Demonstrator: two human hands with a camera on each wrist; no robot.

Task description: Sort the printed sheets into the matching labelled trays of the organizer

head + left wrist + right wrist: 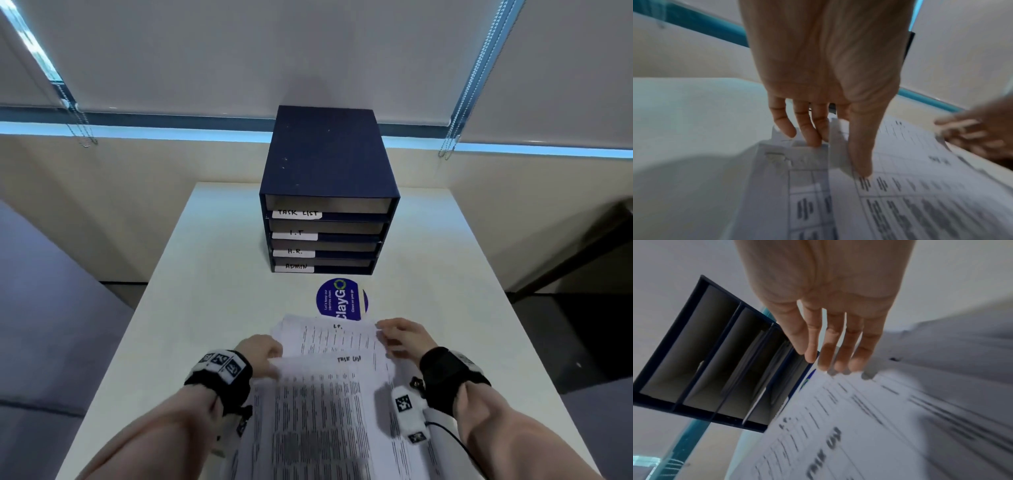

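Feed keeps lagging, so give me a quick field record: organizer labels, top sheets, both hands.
organizer: four trays, top to bottom TASK LIST, I.T, H.R., ADMIN
stack of sheets: on table
top sheet: marked TASK LIST
sheet beneath: marked I.T.
left hand: pinches top sheet's left edge
right hand: fingers at stack's right edge

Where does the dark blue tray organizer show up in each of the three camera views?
Head: the organizer stands upper centre, at the far end of the table, labelled trays facing the camera.
Left wrist: only a dark sliver shows past the left hand; it cannot be identified.
Right wrist: left of centre, tilted, open trays behind the right hand.
Shared landmark: the printed sheets, lower right in both wrist views.
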